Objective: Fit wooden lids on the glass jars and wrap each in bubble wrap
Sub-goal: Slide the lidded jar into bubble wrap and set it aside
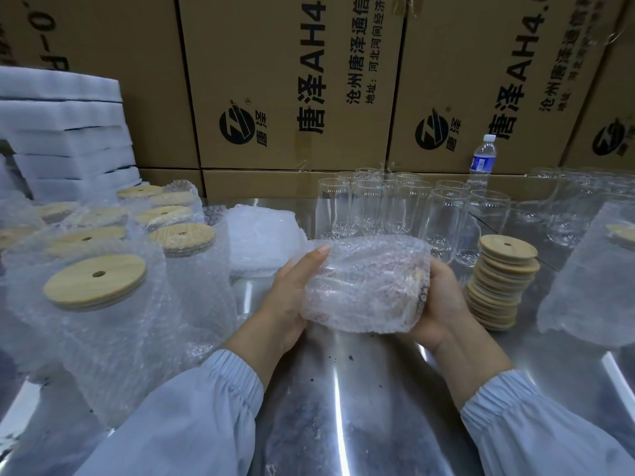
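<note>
Both grips, left hand (290,297) and right hand (438,304), clasp the bubble-wrapped jar (367,283) lying sideways.

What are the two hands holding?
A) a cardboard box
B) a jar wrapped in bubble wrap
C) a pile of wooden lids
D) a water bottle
B: the left hand and right hand hold the bubble-wrapped jar sideways between them, while the water bottle stands at the back and the stack of lids sits on the table beside the right hand.
</note>
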